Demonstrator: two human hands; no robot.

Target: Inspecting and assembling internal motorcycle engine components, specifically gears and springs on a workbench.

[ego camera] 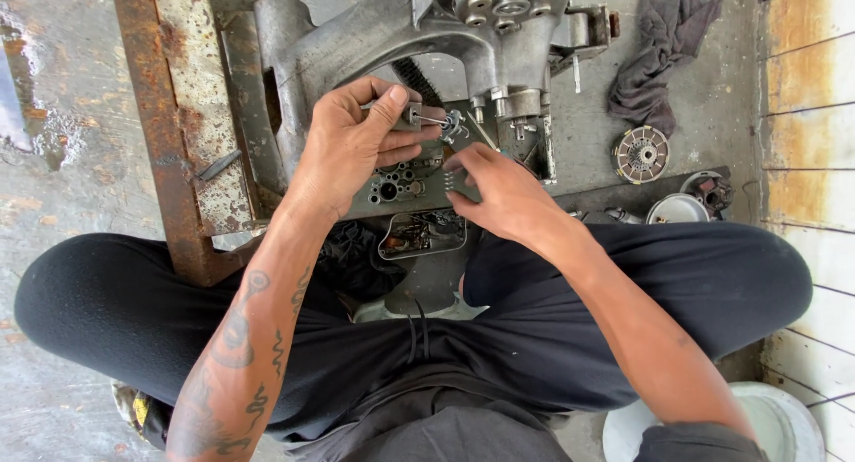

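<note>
Grey concrete floor (62, 204) carries everything here, and it is wet near its left edge. On it, toward the upper edge, lies the large silver cast-metal engine casing (374, 35), resting on a rusty brown steel frame (169, 115). A dark grey cloth rag (655, 48) lies toward the upper right corner of the floor, and below it sits a round toothed metal clutch disc (641, 154). A white plastic bucket (784, 422) shows at the lower right corner. The left hand (352, 146) is in front of the casing, its thumb and fingers pinching a small grey metal tool (411, 116) whose tip meets a small shiny metal spring part (456, 124). The right hand (503, 195) is just below that part, fingers loosely spread, the fingertips touching a flat dark metal plate with holes (405, 186).
</note>
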